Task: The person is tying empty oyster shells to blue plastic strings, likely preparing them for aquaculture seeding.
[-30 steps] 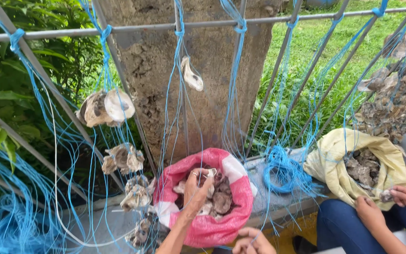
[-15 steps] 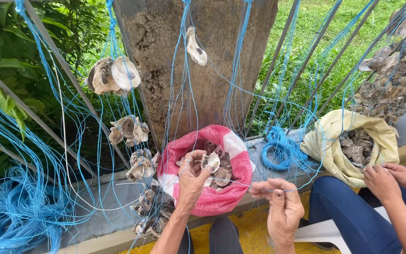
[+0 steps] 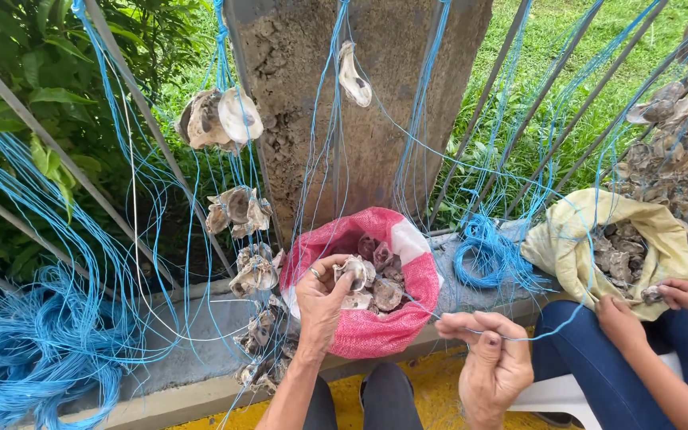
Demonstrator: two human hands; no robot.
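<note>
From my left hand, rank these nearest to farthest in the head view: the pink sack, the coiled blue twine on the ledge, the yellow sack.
From the left hand:
1. Pink sack: the hand reaches into it.
2. Coiled blue twine: right of that sack, on the ledge.
3. Yellow sack: far right, by another person's hands.

A low concrete ledge [image 3: 201, 338] carries a pink mesh sack [image 3: 396, 318], a yellow sack [image 3: 575, 247] and blue string coils [image 3: 487, 259]

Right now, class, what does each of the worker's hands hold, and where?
Left hand: an oyster shell, by its edge. Right hand: a blue string, pinched at fingertips.
</note>
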